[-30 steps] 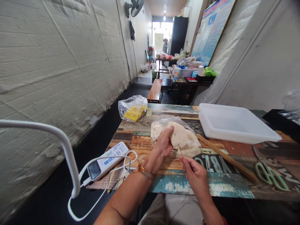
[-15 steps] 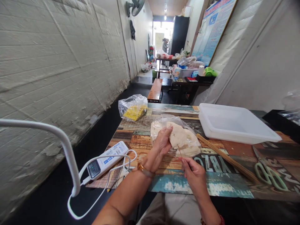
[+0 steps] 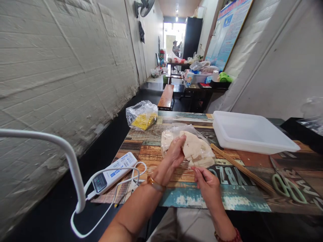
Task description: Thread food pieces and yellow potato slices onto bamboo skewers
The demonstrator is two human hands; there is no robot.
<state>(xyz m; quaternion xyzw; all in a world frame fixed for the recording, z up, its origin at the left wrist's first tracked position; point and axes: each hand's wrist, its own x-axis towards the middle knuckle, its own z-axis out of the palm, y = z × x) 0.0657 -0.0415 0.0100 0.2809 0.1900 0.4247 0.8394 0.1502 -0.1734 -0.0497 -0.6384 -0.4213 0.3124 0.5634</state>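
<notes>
Around the cream sheets [image 3: 195, 146] the table [image 3: 152, 153] is patchwork brown, orange and teal, with a brown stick [image 3: 192, 161] at their edge, tan sticks [image 3: 242, 168] and a white tray [image 3: 254, 132] to their right, and yellow pieces [image 3: 143, 121] to their left.

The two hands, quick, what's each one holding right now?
Left hand: closed on the edge of a pale sheet.
Right hand: closed, pinching a thin stick.

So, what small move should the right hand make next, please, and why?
Perhaps the right hand should push the stick gently into the pale sheet: its tip shows against it, and the left hand holds the sheet's edge.
</notes>
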